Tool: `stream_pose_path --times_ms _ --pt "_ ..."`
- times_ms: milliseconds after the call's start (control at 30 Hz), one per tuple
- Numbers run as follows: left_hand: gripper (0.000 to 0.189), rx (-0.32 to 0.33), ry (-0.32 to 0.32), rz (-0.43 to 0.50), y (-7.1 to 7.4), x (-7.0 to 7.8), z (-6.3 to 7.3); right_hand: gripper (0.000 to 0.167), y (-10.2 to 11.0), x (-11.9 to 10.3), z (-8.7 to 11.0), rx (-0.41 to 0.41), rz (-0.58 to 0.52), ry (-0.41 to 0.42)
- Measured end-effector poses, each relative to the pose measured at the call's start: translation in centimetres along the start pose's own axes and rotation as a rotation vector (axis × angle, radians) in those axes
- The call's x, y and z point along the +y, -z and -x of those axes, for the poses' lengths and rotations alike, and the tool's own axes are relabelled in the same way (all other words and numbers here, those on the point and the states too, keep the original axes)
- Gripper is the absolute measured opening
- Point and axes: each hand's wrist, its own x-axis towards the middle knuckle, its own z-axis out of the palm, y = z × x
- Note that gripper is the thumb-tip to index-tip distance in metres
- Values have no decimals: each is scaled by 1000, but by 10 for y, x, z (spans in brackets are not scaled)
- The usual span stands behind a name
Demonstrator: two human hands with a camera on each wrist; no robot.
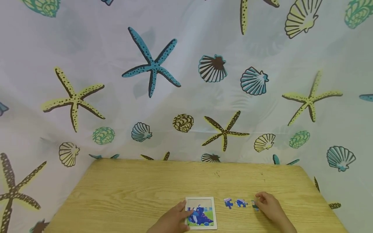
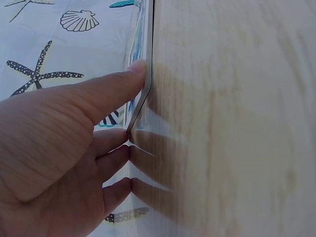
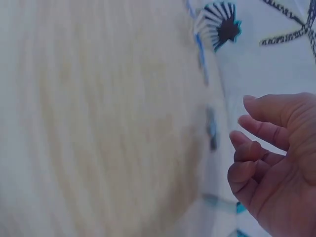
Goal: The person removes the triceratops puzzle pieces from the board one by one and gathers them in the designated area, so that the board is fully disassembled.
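Observation:
A white-rimmed jigsaw puzzle tray (image 1: pixel 216 213) with a purple dinosaur picture lies on the table; its upper part is bare. My left hand (image 1: pixel 174 217) holds the tray at its left side, one finger reaching over the picture. In the left wrist view, the thumb of the left hand (image 2: pixel 64 143) touches the tray edge (image 2: pixel 148 59), and other fingertips rest lower down. Right of the tray lie loose puzzle pieces: one (image 1: pixel 228 203), another (image 1: pixel 241 203) and a third (image 1: pixel 255 205). Beside that third piece is my right hand (image 1: pixel 271 207), fingers loosely bent, nothing visibly held (image 3: pixel 276 158).
The wooden table (image 1: pixel 131 184) spreads out around the tray and pieces. A white cloth (image 1: pixel 180 100) printed with starfish and shells hangs behind the table and along both sides.

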Motion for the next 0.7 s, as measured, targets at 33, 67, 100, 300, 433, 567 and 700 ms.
stream_pose_path --times_ms 33,67,100,300,433,567,700 --pt "56 4 1 -3 0 0 0 19 -2 -5 0 -7 -24 9" --pt "56 7 5 2 0 1 1 19 -5 -11 1 -20 -51 20" --pt "56 9 8 6 0 1 1 20 -9 -18 1 -36 -78 39" --pt "57 6 11 25 0 0 2 18 -54 -63 2 -181 -138 247" --pt "58 8 2 -1 0 -1 0 16 -86 -91 1 -296 -157 337" --pt "60 23 -17 -7 0 -3 1 17 -111 -111 -3 -384 -191 345" --pt "66 34 -28 9 0 -3 2 20 -126 -122 -6 -406 -164 342"
